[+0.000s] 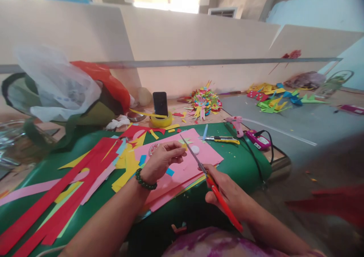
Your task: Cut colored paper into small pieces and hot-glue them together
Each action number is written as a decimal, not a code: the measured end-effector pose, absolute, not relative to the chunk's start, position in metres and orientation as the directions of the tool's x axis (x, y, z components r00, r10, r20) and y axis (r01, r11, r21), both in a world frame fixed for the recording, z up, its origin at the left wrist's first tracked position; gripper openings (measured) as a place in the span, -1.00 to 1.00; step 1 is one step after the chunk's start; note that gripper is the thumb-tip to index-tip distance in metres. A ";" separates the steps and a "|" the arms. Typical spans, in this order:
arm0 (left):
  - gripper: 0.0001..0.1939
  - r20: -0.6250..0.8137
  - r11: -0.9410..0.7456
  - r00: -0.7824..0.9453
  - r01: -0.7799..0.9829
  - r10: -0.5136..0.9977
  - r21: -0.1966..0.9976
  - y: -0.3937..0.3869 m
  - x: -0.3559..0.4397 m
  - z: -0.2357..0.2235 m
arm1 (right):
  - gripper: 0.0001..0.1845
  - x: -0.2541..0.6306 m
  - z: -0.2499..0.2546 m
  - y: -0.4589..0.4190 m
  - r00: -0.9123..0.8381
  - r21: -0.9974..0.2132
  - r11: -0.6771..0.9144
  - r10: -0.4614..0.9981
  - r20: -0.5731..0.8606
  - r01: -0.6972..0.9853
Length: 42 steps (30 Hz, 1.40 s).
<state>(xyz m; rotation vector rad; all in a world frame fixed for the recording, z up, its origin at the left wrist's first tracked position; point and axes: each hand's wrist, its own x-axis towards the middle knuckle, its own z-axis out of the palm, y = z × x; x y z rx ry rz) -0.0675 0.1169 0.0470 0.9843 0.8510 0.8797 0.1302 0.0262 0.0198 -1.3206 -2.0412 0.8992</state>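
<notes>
Head view: left hand (167, 154) pinching a yellow scrap (184, 147) over the pink paper (167, 188), right hand's (224, 185) grip wrapped round red scissors (211, 182)! Left of that paper, a green bag (105, 112) bulges with white plastic (62, 88); behind it, a phone (160, 103) stands at a tape roll (162, 121).

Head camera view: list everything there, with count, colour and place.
Scissors: one, red-handled, in right hand
Paper bit: one, yellow, in left hand
Sheets: stacked, pink, beneath hands
Disc: one, white, on sheets
Strips: several, mostly red, left
Cover: one, green, under sheets
Scraps: many, mixed, scattered
Knife: one, yellow-black, beyond disc
Stick: one, blue, by knife
Glue gun: one, pink, right
Box: one, magenta, right
Tape: one, yellow, centre rear
Phone: one, black, by tape
Flower ball: one, multicoloured, centre rear
Paper shapes: several, multicoloured, right rear
Plastic bag: one, white, left rear
Bracelet: one, green, left wrist
Left hand: one, centre
Right hand: one, centre right
</notes>
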 end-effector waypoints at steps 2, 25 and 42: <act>-0.62 -0.175 0.281 0.401 -0.223 0.899 0.933 0.117 -0.068 0.046 | -0.20 0.129 0.018 0.027 -0.380 -0.767 0.315 0.920 0.101 0.559; -0.68 -0.129 0.182 0.561 -0.039 0.818 0.983 0.113 -0.071 0.045 | -0.51 0.138 0.005 0.046 -0.089 -0.845 0.444 0.894 0.439 0.296; -0.71 -0.117 0.185 0.639 -0.041 0.760 0.982 0.116 -0.071 0.044 | -0.62 0.098 0.022 0.070 0.034 -0.897 0.398 0.911 0.411 0.192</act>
